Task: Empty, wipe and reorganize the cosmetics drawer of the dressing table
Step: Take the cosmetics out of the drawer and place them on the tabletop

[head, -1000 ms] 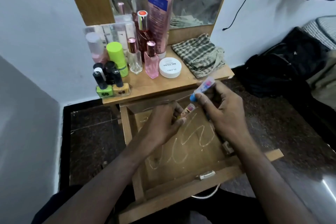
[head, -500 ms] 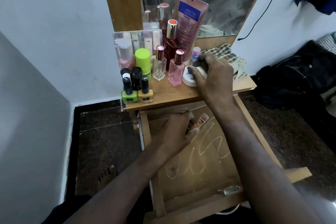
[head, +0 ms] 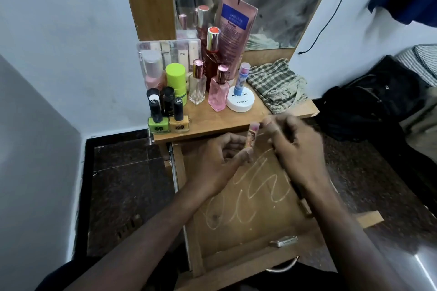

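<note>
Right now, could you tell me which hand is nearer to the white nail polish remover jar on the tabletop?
Right. The right hand hovers just in front of the white jar, at the tabletop edge; the left hand is lower, over the drawer, holding a small tube.

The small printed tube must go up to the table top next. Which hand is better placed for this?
The left hand: its fingers already hold the small printed tube just below the table top. The right hand holds nothing.

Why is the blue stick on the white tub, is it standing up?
Standing up. The blue stick stands upright on the white tub's lid; no hand touches it.
</note>
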`<state>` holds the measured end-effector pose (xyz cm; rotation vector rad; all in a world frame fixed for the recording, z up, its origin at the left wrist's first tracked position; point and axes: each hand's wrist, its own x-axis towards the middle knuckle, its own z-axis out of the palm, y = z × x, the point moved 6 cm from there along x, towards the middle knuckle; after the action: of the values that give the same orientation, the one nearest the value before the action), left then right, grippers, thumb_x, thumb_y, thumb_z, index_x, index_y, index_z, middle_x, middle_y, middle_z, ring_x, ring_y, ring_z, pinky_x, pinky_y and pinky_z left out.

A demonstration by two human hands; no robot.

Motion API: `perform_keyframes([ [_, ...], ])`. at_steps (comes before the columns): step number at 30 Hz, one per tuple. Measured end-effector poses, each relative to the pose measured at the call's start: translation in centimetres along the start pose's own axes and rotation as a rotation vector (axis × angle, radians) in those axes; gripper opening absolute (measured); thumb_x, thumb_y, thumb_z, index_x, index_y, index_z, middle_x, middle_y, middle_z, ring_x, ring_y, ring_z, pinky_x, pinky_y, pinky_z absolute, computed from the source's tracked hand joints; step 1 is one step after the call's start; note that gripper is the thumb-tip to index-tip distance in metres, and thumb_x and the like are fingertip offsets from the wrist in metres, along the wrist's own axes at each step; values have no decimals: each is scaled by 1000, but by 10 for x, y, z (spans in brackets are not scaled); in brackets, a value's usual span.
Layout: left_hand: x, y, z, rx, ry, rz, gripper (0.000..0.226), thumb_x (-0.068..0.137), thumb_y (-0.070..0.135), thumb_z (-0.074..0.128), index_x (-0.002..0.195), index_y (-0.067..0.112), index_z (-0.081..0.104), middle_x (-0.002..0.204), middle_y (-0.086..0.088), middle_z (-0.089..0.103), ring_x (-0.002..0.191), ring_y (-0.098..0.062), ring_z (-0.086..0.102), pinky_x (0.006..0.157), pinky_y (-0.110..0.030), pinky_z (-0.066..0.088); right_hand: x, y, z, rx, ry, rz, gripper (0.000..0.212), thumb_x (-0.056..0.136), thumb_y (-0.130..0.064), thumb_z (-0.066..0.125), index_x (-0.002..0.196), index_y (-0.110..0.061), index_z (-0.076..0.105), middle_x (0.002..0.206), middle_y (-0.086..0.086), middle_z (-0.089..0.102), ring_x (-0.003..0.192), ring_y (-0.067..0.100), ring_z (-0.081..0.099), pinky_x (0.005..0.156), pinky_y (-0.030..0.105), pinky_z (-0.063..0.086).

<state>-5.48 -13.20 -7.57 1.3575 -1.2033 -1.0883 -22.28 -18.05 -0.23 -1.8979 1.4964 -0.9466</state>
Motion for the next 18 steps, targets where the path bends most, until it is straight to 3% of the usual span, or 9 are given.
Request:
perform_keyframes([
  [1, 0, 0, -1, -31, 24, 4, 20, 98, 17, 76, 117, 12, 75, 97, 1, 82, 88, -9, 78, 80, -24, 63, -4, 8, 10, -2, -108, 40, 26, 97, -50, 71, 100, -25, 76, 84, -11, 77, 78, -2, 71, 68, 12, 49],
  [3, -1, 1, -2, -30, 44, 15, 19, 97, 23, 78, 115, 16, 77, 99, 5, 82, 90, -8, 78, 82, -28, 64, -9, 19, 26, 5, -235, 71, 23, 92, -49, 77, 98, -27, 78, 85, -11, 79, 81, 0, 74, 74, 25, 58],
  [5, 0, 0, -4, -10, 45, 25, 20, 96, 28, 79, 114, 21, 77, 101, 9, 81, 92, -5, 78, 83, -30, 64, -9, 22, 31, 41, -251, 77, 24, 88, -51, 77, 95, -28, 78, 85, -11, 80, 81, 5, 75, 77, 39, 63],
  [7, 0, 0, -5, 2, 47, 36, 21, 95, 27, 80, 116, 23, 77, 102, 11, 81, 93, -4, 77, 83, -28, 64, -4, 22, 31, 93, -232, 90, 24, 86, -51, 77, 93, -28, 79, 84, -9, 79, 79, 7, 75, 79, 45, 64],
  [9, 0, 1, -5, 4, 50, 44, 26, 94, 24, 81, 120, 23, 76, 105, 11, 81, 96, -2, 77, 84, -24, 63, 1, 19, 26, 109, -194, 75, 18, 89, -42, 79, 89, -25, 78, 78, -7, 77, 75, 6, 73, 75, 40, 63],
  [12, 0, -2, -3, 88, 43, 5, 31, 95, 31, 79, 125, 26, 74, 107, 16, 79, 97, 6, 73, 84, -16, 59, 13, 5, 13, 132, -26, 0, 11, 92, -32, 81, 90, -22, 76, 75, -8, 71, 69, 0, 63, 63, 21, 51],
  [14, 1, -7, 0, 172, 15, -22, 27, 97, 36, 76, 123, 28, 74, 106, 19, 77, 92, 8, 72, 81, -15, 58, 24, -8, 7, 196, 121, -39, 13, 93, -30, 81, 99, -20, 75, 82, -11, 72, 73, -4, 64, 67, 14, 51],
  [18, 0, -12, 8, 278, -59, 3, 24, 100, 38, 70, 123, 29, 72, 110, 20, 72, 93, 9, 68, 69, -10, 54, 50, -28, 12, 142, 307, -161, 20, 94, -29, 79, 107, -14, 74, 90, -9, 76, 81, 1, 72, 76, 15, 57],
])
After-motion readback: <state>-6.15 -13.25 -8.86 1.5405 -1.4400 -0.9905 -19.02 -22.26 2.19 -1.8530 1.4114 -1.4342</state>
